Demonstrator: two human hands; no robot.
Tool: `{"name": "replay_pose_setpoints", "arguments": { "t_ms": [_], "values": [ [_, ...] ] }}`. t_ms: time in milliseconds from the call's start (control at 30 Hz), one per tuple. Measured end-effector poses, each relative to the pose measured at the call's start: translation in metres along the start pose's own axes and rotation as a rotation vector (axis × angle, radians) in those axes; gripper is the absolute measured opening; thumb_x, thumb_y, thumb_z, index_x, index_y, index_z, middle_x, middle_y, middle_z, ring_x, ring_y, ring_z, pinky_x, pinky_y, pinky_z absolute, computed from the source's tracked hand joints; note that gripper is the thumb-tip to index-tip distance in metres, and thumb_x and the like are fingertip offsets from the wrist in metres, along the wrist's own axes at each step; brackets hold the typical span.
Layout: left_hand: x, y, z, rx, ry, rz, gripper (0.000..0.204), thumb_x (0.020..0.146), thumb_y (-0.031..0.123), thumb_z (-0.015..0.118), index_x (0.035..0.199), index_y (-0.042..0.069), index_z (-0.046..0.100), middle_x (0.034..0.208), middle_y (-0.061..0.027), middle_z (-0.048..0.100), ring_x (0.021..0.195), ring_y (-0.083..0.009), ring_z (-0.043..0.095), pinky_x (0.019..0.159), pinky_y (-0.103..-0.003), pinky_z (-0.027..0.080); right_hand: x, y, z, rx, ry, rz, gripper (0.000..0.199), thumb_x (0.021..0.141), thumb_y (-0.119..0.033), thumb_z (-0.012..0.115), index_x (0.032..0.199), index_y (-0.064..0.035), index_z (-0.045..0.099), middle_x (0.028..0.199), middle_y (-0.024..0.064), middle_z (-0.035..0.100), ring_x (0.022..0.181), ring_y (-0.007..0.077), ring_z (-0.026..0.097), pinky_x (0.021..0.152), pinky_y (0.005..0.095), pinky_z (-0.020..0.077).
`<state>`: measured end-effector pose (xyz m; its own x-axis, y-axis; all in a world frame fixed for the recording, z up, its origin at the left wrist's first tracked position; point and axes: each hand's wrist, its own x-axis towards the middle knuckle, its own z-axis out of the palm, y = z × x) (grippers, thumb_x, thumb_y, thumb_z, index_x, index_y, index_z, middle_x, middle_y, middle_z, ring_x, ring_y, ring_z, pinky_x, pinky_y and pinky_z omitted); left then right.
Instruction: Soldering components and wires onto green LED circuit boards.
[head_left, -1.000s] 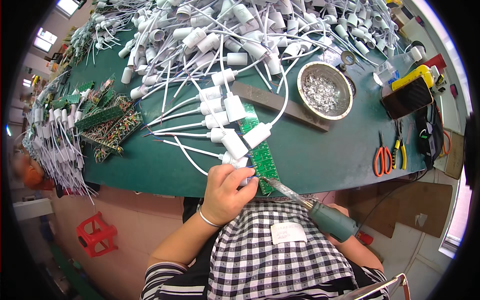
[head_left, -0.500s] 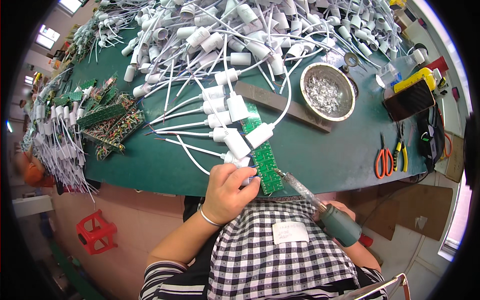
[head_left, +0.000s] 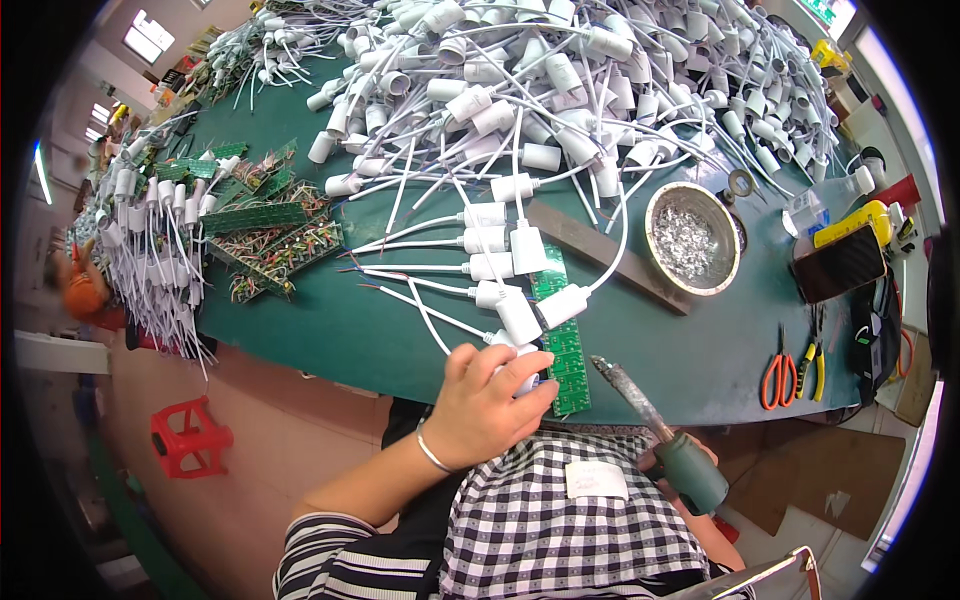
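A green circuit board strip [head_left: 567, 372] lies near the table's front edge. White lamp sockets with cables are lined up along its left side, and one socket [head_left: 563, 306] rests across it. My left hand [head_left: 490, 405] is curled over the nearest socket [head_left: 515, 350], its fingertips at the board's lower left edge; the fingers partly hide that socket. My right hand [head_left: 650, 462] grips a soldering iron [head_left: 690, 470] by its dark green handle, which covers most of the fingers. The iron's tip is to the right of the board, apart from it.
Behind lies a big heap of white sockets [head_left: 490, 115]. A round bowl [head_left: 735, 262] of silvery bits stands beyond a dark bar [head_left: 610, 258]. Orange-handled scissors [head_left: 778, 380], yellow-handled pliers [head_left: 817, 370] and a dark phone [head_left: 838, 272] are at right; stacked circuit boards [head_left: 270, 235] at left.
The soldering iron's tip has drawn away from the board to the right. My left hand's fingers have shifted slightly on the nearest socket. The whole view has swung a little left.
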<state>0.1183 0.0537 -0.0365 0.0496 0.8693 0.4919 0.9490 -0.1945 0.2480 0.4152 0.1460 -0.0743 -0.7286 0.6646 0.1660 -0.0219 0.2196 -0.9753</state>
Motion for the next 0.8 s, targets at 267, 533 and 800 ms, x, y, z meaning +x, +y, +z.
{"name": "replay_pose_setpoints", "arguments": {
  "t_ms": [267, 533, 800],
  "values": [
    [0.107, -0.151, -0.016, 0.323, 0.419, -0.339, 0.048, 0.074, 0.030, 0.077, 0.114, 0.011, 0.057, 0.112, -0.0066, 0.061, 0.107, -0.0285, 0.053, 0.093, -0.043, 0.036, 0.000, -0.009, 0.012, 0.146, 0.188, 0.129, 0.030, 0.083, -0.026, 0.067, 0.083, 0.0038, 0.061, 0.072, 0.0137, 0.065, 0.066, 0.0223, 0.063, 0.064, 0.0309, 0.0514],
    [0.117, -0.220, 0.000, -0.361, 0.510, -0.533, 0.035, 0.081, 0.022, 0.076, 0.109, 0.006, 0.063, 0.091, -0.0011, 0.062, 0.080, -0.0083, 0.056, 0.066, -0.022, 0.044, -0.013, -0.007, 0.009, 0.131, 0.146, 0.209, 0.036, 0.081, -0.033, 0.070, 0.083, 0.0030, 0.063, 0.074, 0.0117, 0.065, 0.069, 0.0199, 0.063, 0.066, 0.0289, 0.0513],
    [0.087, -0.199, -0.130, -0.184, 1.245, -0.151, 0.022, 0.085, 0.003, 0.071, 0.096, -0.002, 0.053, 0.095, -0.0131, 0.064, 0.083, -0.0168, 0.064, 0.073, -0.026, 0.055, -0.002, 0.006, 0.006, 0.168, 0.172, 0.165, 0.032, 0.086, -0.026, 0.062, 0.095, 0.0041, 0.062, 0.076, 0.0104, 0.064, 0.069, 0.0187, 0.063, 0.066, 0.0285, 0.0517]
  ]
}}
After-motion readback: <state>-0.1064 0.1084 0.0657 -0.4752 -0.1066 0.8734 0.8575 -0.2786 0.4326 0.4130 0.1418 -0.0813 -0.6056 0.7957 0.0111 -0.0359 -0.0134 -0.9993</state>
